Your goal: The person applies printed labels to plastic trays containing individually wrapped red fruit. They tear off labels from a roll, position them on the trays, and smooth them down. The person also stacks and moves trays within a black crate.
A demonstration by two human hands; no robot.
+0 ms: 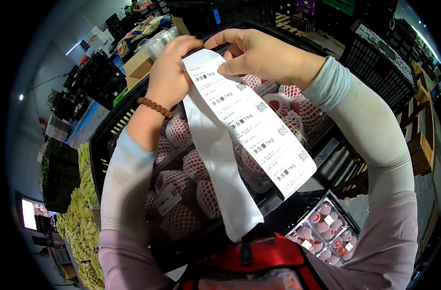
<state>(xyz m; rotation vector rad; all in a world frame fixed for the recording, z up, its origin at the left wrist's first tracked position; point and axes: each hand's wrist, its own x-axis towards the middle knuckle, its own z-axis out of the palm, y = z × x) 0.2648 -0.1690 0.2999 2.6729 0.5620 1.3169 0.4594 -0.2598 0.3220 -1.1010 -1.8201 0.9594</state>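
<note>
A long white strip of printed labels [259,123] hangs folded over in front of me, one length showing black print and the other its blank side. My left hand [172,70] grips its upper left edge; those fingertips are slightly blurred. From the right, my right hand [264,50] pinches the top end between thumb and forefinger. Below the strip, a black plastic crate [115,129] holds clear packs of round red fruit [177,130] in white foam nets. One pack near the crate's front carries a white label [168,198].
At the lower right, another crate [348,212] holds labelled fruit packs. Pale green vegetables [82,222] are heaped at left. A black crate [382,58] stands on wooden pallets [421,140] at right. Beyond my left hand are clear plastic rolls [160,43] and a cardboard box [136,65].
</note>
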